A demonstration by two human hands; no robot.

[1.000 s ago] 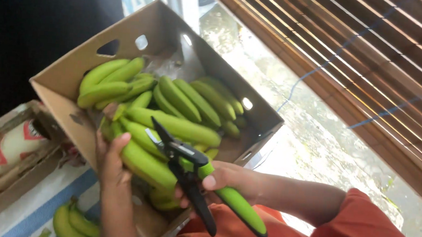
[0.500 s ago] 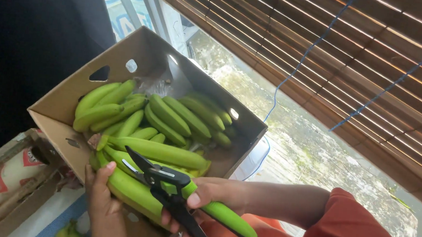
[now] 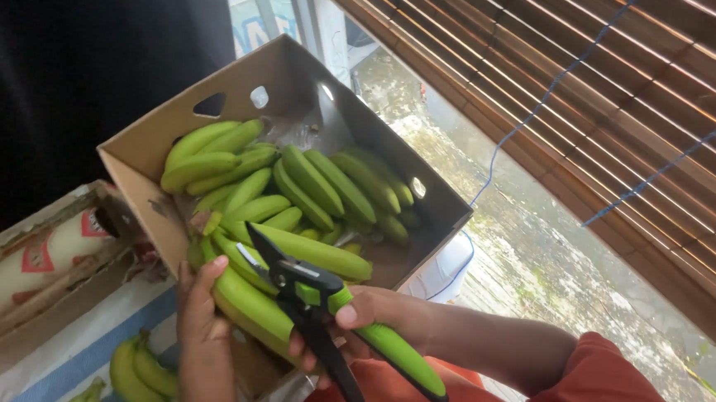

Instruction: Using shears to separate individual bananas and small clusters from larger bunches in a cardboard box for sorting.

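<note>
Cardboard box [image 3: 140, 181]: full of green bananas [image 3: 318, 182], beside the wooden blinds [image 3: 629, 102].
Left hand [image 3: 202, 316]: fingers wrapped around a banana bunch [image 3: 252, 302] at the box edge.
Right hand [image 3: 367, 317]: fingers closed on green shears [image 3: 327, 307].
Floor [image 3: 537, 253]: wet stone past the box.

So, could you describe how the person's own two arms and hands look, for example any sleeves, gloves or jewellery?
Both hands are bare: the left hand and the right hand wear no gloves, and no rings, watch or bracelet show. The right forearm is uncovered up to a rust-orange sleeve that looks loose and folded near the elbow. The left forearm is bare as far as the picture shows; its sleeve is out of view.
</note>
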